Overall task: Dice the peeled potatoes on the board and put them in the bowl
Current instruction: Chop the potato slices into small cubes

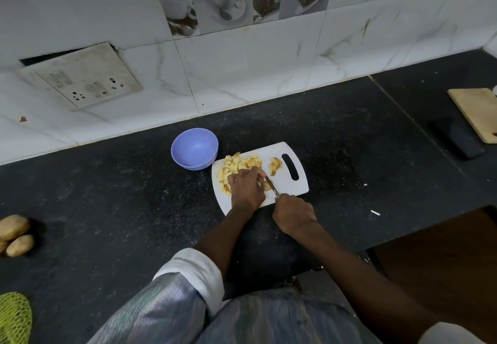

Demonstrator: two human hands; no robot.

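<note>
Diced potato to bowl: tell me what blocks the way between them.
Nothing visible does. The potato pieces lie at the board's far left end, and the bowl sits right beside that corner, empty, its mouth up. The left hand rests on the pieces; the right hand holds the knife.

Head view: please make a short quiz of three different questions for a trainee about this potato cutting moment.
1. True or false: the bowl already holds potato dice.
2. Which hand holds the knife? A) left B) right
3. Fill in: the pile of dice lies on the white ____.

Key:
1. False; the bowl looks empty.
2. B; the right hand grips the handle, while the left hand holds a potato piece under the blade.
3. board.
</note>
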